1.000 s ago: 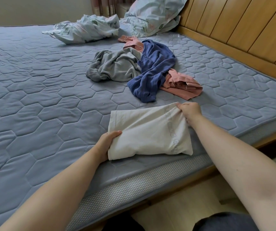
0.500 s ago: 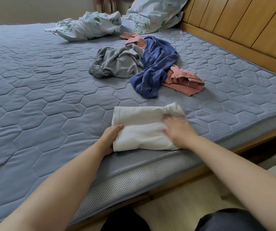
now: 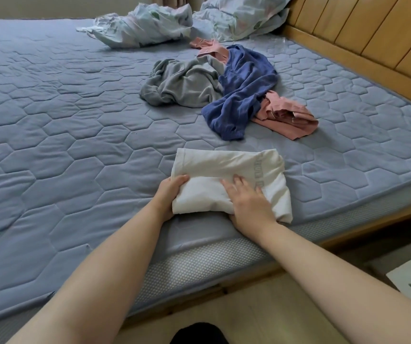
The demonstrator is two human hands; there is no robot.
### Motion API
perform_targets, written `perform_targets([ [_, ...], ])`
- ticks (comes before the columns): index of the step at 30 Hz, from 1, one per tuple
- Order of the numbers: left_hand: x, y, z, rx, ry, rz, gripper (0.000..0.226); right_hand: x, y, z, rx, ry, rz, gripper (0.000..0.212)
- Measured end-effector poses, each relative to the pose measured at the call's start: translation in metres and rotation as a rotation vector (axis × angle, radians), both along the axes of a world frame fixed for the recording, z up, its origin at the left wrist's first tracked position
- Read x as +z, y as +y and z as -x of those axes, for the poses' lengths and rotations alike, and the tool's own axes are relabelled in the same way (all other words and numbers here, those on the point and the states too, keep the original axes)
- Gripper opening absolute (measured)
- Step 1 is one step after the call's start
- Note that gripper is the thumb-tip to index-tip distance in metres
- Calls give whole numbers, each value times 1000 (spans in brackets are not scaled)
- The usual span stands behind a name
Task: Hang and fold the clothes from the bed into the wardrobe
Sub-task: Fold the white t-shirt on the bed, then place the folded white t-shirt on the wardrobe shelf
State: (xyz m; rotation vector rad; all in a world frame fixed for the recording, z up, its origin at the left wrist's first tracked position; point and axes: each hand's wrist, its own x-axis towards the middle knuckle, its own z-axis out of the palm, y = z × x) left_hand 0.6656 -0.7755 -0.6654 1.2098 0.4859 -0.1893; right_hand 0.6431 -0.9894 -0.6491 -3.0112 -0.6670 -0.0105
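Folded white garment (image 3: 224, 167), frame centre, long axis left-right; left hand (image 3: 168, 194) grasps left end; right hand (image 3: 249, 202) flat, pressing top.

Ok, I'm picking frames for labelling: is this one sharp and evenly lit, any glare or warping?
Head view: soft, even daylight, no hard shadows; faint sheen on the mattress by the headboard; left hand, right hand and white garment are sharp, no motion blur; mild wide-angle stretch toward the corners.
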Motion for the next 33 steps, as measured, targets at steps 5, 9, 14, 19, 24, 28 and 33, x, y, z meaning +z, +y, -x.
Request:
perform_targets([
  [5,8,-7,4,65,94,-54,27,6,6,-4,27,26,6,58],
  [9,63,-20,8,-13,311,31,29,68,-7,-23,-2,205,-116,53],
  [14,181,-43,-9,-317,277,-268,14,192,-37,-55,-68,343,-97,29],
  [19,316,-83,-38,-611,410,-638,24,326,-100,-66,-66,647,-96,19],
  [24,485,-168,-57,-1130,-172,-918,45,466,-159,-65,-76,750,-8,21],
  [28,568,-242,-51,-1491,-397,-1375,77,568,-207,-61,-123,785,-13,22],
  [33,638,-307,-63,-1561,-659,-1414,54,659,-270,-44,-208,803,-67,19],
])
